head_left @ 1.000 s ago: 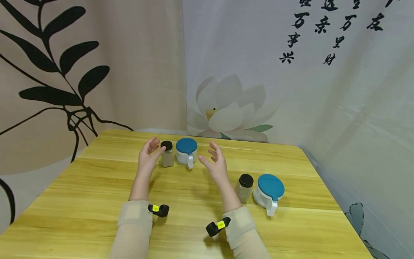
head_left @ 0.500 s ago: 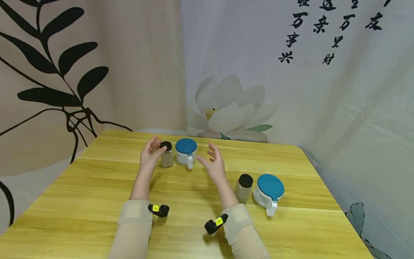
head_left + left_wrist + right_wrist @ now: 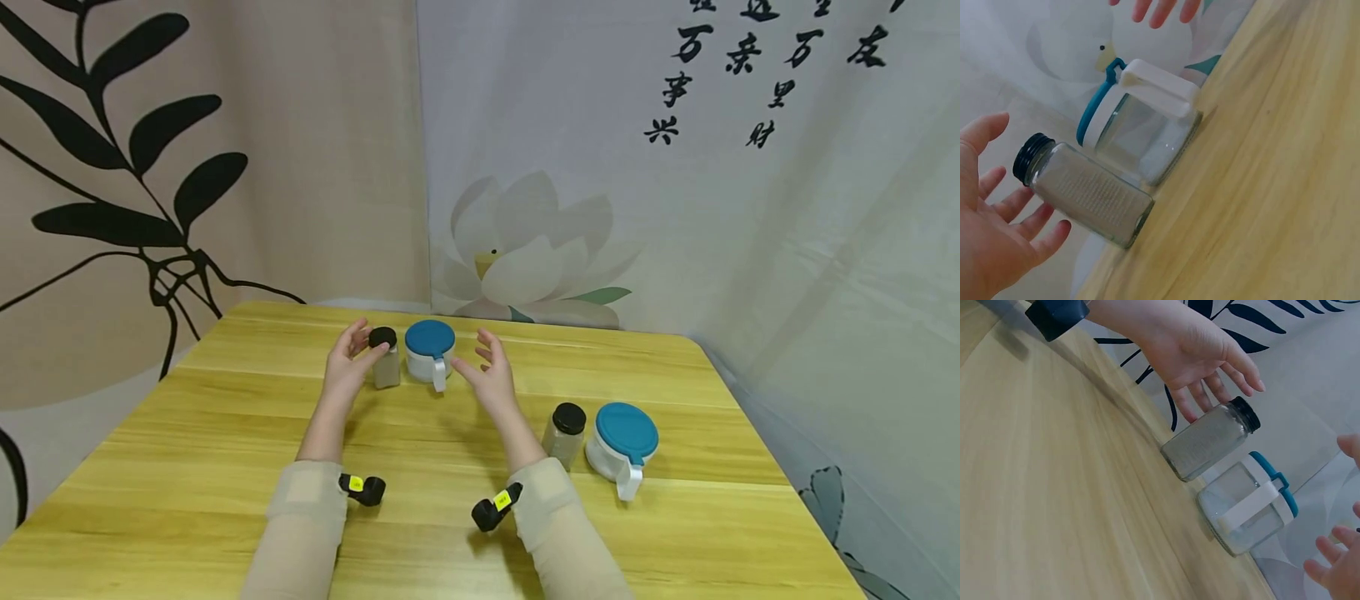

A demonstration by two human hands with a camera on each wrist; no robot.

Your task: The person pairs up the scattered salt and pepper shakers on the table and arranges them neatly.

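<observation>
My left hand point(image 3: 347, 368) is at the left side of a black-capped glass shaker bottle point(image 3: 387, 367), fingers spread and thumb near its cap. The bottle stands upright and holds grey-brown powder. Right beside it is a glass seasoning jar point(image 3: 1141, 134) with a blue lid, a white handle and some white contents at the bottom. To the right of that jar, my right hand point(image 3: 491, 377) hovers with relaxed fingers and its thumb toward the jar. In the left wrist view a gap shows between the right fingertips point(image 3: 1163, 12) and the jar. Neither hand holds anything.
A second black-capped bottle point(image 3: 566, 433) and a second blue-lidded jar point(image 3: 626, 442) stand nearer, right of my right forearm. The wooden table point(image 3: 420, 517) ends at a printed curtain point(image 3: 525, 167) at the back. Each wrist wears a small black camera point(image 3: 491, 514).
My right hand has drifted slightly left, closer to the blue-lidded jar at the back. The left hand stays almost where it was beside the bottle. The bottles and jars have not moved.
</observation>
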